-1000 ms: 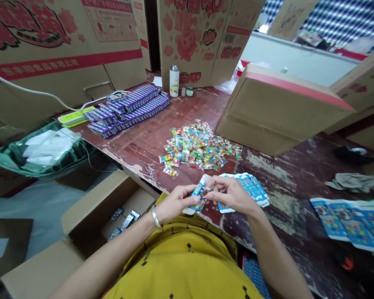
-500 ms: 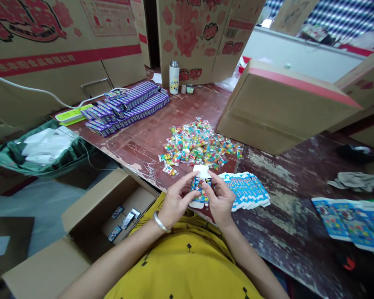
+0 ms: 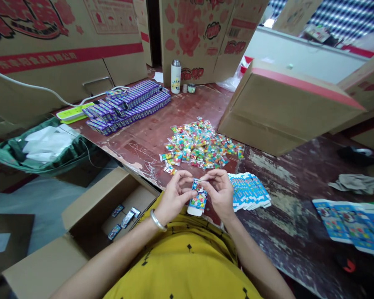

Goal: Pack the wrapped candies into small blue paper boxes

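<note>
A small box with a colourful printed front is at the lower centre of the frame, tilted, a white flap at its bottom end. The left hand grips its left side between thumb and fingers; the right hand, fingers bent, touches its top edge, though whether it pinches there I cannot tell. Just right lie overlapping flat cartons on the table. Candy packets are heaped at the centre. Purple boxes stand in rows at upper left, near a bottle.
</note>
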A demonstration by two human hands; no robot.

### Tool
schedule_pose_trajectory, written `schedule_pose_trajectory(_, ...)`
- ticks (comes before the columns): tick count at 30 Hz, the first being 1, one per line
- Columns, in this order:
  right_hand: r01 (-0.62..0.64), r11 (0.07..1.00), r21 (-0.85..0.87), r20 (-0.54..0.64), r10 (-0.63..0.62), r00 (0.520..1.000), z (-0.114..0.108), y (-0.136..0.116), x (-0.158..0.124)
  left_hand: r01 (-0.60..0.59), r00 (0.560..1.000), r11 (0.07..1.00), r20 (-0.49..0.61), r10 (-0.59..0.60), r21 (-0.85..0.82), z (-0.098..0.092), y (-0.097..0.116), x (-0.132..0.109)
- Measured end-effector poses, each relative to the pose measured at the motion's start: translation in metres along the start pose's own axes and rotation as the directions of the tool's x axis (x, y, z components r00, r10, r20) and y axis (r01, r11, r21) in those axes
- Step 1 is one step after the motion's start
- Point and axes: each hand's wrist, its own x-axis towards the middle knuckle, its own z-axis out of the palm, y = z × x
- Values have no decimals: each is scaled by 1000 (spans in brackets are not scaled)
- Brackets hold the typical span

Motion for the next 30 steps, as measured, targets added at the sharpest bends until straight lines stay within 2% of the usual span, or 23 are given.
schedule_pose_trajectory(4,-65,997,-33,147,69,987,-5,-8,9,-59,998,991,5,59,118,-3,1,-3)
schedule_pose_trajectory(8,-171,979,-109,169,187,968,-13,-12,19,-119,993,956,31,115,267,-6,2,-6)
schedule_pose_trajectory(11,-206,972,-113,192,225,955,-15,-13,25,-141,990,936,74,123,322,-7,6,-8)
schedule_pose_trajectory(13,-163,978,-130,206,188,960,-15,-14,25,-132,990,937,96,107,323,-7,8,-7)
schedule_pose_trajectory(16,4,982,-189,238,42,970,-11,-16,17,-88,994,958,85,67,271,-9,8,-6)
schedule_pose_trajectory(19,156,956,-250,332,-66,941,-12,-16,7,-45,998,979,56,35,200,-13,7,-5)
schedule_pose_trajectory(22,220,910,-351,430,-52,901,-23,-8,13,21,998,980,49,-31,199,-23,10,-5)
schedule_pose_trajectory(24,206,842,-498,360,-16,933,-35,3,28,60,997,959,22,-69,277,-33,15,-5)
schedule_pose_trajectory(26,200,679,-707,223,-54,973,-45,16,48,85,996,928,-15,-86,362,-43,22,-4)
schedule_pose_trajectory(28,283,481,-830,273,-92,958,-50,29,65,128,992,918,-50,-118,376,-51,26,-3)
schedule_pose_trajectory(30,384,338,-859,378,-86,922,-51,41,77,190,981,932,-89,-171,310,-54,26,-3)
